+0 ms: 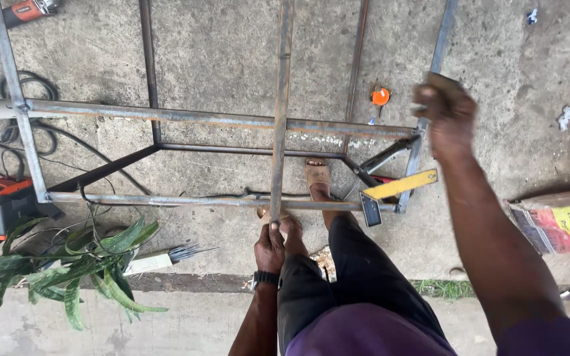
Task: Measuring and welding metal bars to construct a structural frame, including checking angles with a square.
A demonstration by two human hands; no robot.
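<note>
The right hand (448, 109) is blurred, and what is gripped in it cannot be made out. The orange power tool (26, 9) is cut off by the top edge, and the printed sack (562, 223) by the right edge. The far ends of the steel frame (219, 118) are lost past the top edge.

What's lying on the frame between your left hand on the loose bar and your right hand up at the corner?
In the head view, a yellow square rests near the frame's corner, between left hand and right hand.
</note>
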